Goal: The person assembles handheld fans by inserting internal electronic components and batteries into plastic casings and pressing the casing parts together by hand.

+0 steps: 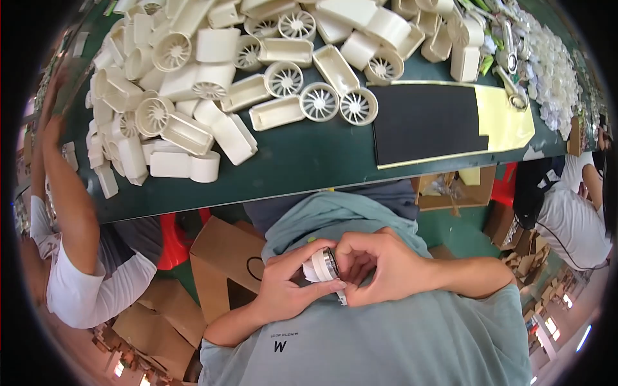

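Close to my body, below the table's front edge, my left hand (287, 280) is wrapped round a small white plastic part with a shiny silver-and-dark ring (324, 265). Its thumb presses along the lower side and its fingers curl over the top. My right hand (380, 265) meets the ring's right side with thumb and forefinger closed in a pinch, the other fingers curled in. A small pale tip pokes out below the fingertips; what the right hand pinches is too hidden to name.
Cream plastic housings with slotted round ends (284, 79) heap the green table (257, 174). Right of them lie a black sheet (425, 125) on yellow paper, metallic parts (508, 61) and clear pieces (547, 77). Cardboard boxes (222, 264) stand below. Co-workers sit left (96, 276) and right (566, 219).
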Motion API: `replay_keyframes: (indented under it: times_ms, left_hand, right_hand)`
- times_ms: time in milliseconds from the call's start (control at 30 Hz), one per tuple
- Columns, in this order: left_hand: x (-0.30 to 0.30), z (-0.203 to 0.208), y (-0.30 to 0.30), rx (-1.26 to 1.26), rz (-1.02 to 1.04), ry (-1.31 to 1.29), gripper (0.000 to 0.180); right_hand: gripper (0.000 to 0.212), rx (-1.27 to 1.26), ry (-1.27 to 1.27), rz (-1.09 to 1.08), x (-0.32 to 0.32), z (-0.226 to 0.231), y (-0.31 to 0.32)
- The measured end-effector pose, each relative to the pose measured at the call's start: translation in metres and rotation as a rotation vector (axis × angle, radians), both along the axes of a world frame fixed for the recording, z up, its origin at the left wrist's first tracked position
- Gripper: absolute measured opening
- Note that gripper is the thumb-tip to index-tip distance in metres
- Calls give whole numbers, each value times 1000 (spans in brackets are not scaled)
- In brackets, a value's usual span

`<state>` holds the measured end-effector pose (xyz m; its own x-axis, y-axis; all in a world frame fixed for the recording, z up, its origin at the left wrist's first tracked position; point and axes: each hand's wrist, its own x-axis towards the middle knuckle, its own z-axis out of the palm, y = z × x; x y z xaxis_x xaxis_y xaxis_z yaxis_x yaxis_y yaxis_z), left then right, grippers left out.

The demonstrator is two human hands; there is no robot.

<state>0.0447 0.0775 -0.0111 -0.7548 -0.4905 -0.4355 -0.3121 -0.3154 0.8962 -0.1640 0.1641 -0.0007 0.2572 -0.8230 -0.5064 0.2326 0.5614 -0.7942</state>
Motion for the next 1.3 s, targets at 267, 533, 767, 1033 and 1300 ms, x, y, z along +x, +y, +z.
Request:
replay_keyframes:
  times_ms: [267, 533, 767, 1033, 1300]
  left_hand:
    - [7, -8, 8, -234, -88, 105, 62]
    - [9, -4, 6, -329, -186, 158, 66]
    - [5, -4, 6, -316, -187, 243, 67]
    - [4, -2, 9, -362, -162, 226, 66]
    - [3, -1, 12, -405, -170, 187, 63]
  right_hand:
    - [48, 115, -41, -61, 8, -1, 15]
    - [41, 1, 71, -153, 17, 4, 23]
    - [40, -51, 128, -155, 19, 5, 26]
    - [43, -24, 196, -71, 18, 9, 25]
    - [39, -83, 266, -60, 18, 7, 29]
